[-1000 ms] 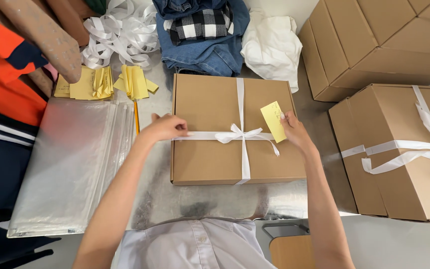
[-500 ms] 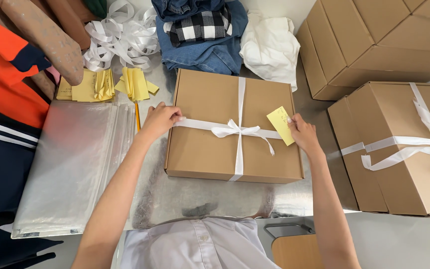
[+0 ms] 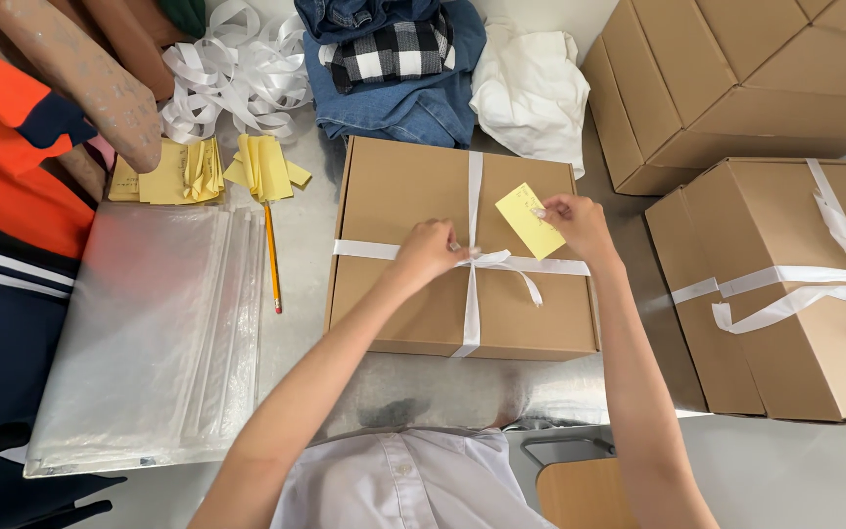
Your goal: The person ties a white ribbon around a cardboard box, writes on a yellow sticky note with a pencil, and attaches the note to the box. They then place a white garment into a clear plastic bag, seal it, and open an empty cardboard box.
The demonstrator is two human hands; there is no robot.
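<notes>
Cardboard, flat and brown, makes up the ribbon-tied box lying on the grey table straight ahead of the person, and every place below is given from that box. A white ribbon crosses its lid lengthwise and crosswise, the two bands meeting in a bow near the lid's middle. The left hand rests on the lid just left of the bow, its fingers curled shut and pinching the ribbon right where the bands cross, so the knot sits at its fingertips. The right hand hovers over the lid's right half, thumb and forefinger closed on the top corner of a small yellow paper note; the note hangs tilted below and to the left of that grip, lying just above the bow and between the two hands. Left of the box a yellow pencil lies on the table, and beyond it a stack of clear plastic bags. Up and to the left of the box sit loose yellow notes and a heap of white ribbon. Behind the box lie folded jeans with a checked garment on them and a crumpled white cloth. Right of the box stands a second ribbon-tied carton, with plain cartons behind it.
</notes>
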